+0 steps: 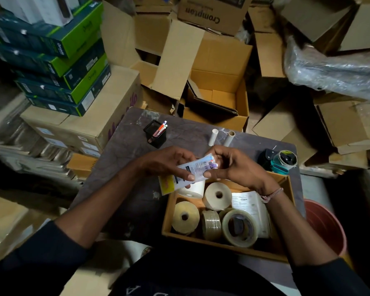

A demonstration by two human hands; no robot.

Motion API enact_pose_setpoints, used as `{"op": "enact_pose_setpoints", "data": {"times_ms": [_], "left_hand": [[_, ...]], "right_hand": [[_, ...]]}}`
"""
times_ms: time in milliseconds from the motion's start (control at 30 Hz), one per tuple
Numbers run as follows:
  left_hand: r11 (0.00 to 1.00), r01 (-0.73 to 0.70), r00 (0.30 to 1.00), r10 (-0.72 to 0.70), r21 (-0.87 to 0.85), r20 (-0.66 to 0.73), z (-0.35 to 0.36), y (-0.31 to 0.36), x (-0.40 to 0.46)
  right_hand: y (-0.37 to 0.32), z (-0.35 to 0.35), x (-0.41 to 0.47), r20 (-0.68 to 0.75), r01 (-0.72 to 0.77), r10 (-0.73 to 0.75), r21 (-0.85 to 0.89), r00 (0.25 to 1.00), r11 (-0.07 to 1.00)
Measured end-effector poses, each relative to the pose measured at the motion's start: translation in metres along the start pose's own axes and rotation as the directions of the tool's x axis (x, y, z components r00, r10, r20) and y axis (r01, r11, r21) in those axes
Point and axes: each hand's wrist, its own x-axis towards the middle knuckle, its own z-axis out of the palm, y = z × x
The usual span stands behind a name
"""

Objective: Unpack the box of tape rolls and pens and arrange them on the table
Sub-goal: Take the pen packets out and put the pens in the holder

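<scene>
Pen packet (192, 169) slants, caps toward upper right

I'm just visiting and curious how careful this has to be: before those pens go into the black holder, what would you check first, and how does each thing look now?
1. Pen packet held firmly: ok, left hand and right hand both grip it.
2. Packet opened: cannot tell, fingers cover the end.
3. Black pen holder upright with room: ok, only a few pens inside.
4. Path to the holder free: ok, bare table between.
5. Box steady: ok, flat on the table, tape rolls inside.
</scene>
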Motion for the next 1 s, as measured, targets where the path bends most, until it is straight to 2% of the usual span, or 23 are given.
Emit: {"op": "enact_pose_setpoints", "data": {"times_ms": [67,200,400,533,633,833,1000], "left_hand": [[0.998,0.057,0.998,-0.057,0.013,-0.008,-0.006,0.001,0.001],[0.983,0.160,0.981,-0.168,0.088,0.094,-0.017,0.006,-0.002],[0.981,0.156,0.982,-0.167,0.119,0.093,-0.023,0.009,-0.001],[0.980,0.139,0.985,-0.152,0.139,0.086,-0.023,0.008,-0.001],[0.985,0.109,0.991,-0.118,0.135,0.056,-0.021,0.005,-0.002],[0.996,0.032,0.999,-0.032,0.082,-0.011,-0.023,-0.003,-0.006],[0.996,0.030,1.000,-0.029,0.088,-0.008,-0.028,-0.015,-0.011]], "right_hand": [[0.014,0.005,0.001,0.001,-0.033,0.033,0.209,0.999,0.977],[0.037,0.014,0.002,-0.030,-0.061,0.082,0.432,0.996,0.900],[0.060,0.026,-0.003,0.063,-0.141,0.138,0.707,0.988,0.693],[0.067,0.029,-0.005,0.056,-0.151,0.177,0.793,0.983,0.590],[0.068,0.030,-0.005,0.034,-0.146,0.206,0.818,0.978,0.557],[0.070,0.030,-0.001,-0.064,-0.104,0.267,0.817,0.962,0.568],[0.072,0.028,0.002,-0.107,-0.078,0.276,0.810,0.955,0.582]]}}
